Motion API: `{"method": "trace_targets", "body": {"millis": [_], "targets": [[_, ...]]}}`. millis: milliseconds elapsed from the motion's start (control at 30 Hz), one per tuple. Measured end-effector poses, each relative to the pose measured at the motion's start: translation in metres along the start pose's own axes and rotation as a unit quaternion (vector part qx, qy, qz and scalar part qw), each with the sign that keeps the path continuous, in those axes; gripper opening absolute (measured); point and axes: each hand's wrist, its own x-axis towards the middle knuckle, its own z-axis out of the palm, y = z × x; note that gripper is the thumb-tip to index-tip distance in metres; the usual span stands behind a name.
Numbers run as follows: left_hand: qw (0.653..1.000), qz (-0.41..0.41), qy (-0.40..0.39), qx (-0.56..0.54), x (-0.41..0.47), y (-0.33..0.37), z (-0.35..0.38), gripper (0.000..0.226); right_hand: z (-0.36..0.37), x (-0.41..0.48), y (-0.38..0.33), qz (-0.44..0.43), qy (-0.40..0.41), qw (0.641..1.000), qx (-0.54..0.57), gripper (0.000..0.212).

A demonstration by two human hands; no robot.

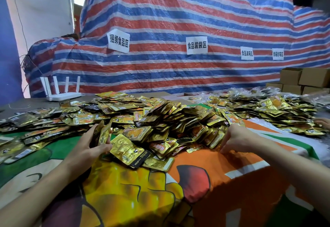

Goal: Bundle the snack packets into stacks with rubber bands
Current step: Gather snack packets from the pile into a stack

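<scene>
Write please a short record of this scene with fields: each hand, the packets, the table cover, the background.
left hand: grips a small upright stack of packets
right hand: fingertips down at the pile's near edge; grip unclear
pile: loose gold packets heaped across the table
cover: printed cloth, orange, yellow, green
background: striped tarp with paper labels; white router; cardboard boxes
rubber bands: none visible

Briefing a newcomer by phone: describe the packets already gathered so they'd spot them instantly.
Find the heap of gold snack packets on the cartoon cloth. At its near left edge, the left hand grips a small stack. Unlike loose neighbours, they stand upright, pressed together.
</scene>
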Motion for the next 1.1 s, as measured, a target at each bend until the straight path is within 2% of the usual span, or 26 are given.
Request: {"method": "trace_targets", "body": {"millis": [100, 200, 500, 600, 733, 800, 933, 1100], "targets": [[1.000, 0.003, 0.001, 0.007, 0.000, 0.001, 0.000, 0.045, 0.000, -0.001, -0.004, -0.035, 0.000, 0.995, -0.094, 0.009], [1.000, -0.003, -0.001, 0.012, 0.000, -0.001, -0.002, 0.054, -0.001, -0.006, -0.007, -0.072, 0.000, 0.983, -0.168, 0.015], [1.000, -0.011, -0.004, 0.003, -0.001, -0.001, -0.002, 0.052, 0.003, -0.011, -0.009, -0.055, 0.024, 0.982, -0.178, 0.006], [1.000, -0.007, -0.005, 0.000, -0.002, 0.001, -0.001, 0.044, 0.004, -0.011, -0.010, -0.043, 0.036, 0.982, -0.180, 0.009], [1.000, -0.002, -0.004, 0.006, -0.001, 0.000, -0.002, 0.042, 0.007, -0.011, -0.012, -0.055, 0.038, 0.970, -0.235, 0.009], [1.000, -0.001, -0.009, 0.009, -0.001, 0.000, -0.002, 0.042, 0.003, -0.010, -0.010, -0.052, 0.028, 0.975, -0.214, 0.014], [1.000, -0.004, -0.008, 0.002, 0.000, -0.002, -0.002, 0.039, -0.015, -0.008, -0.001, -0.044, 0.018, 0.996, -0.080, 0.028], [0.998, -0.014, 0.015, -0.054, 0.001, 0.001, -0.003, 0.046, -0.038, -0.015, -0.012, -0.048, 0.042, 0.998, -0.001, 0.031]]}}
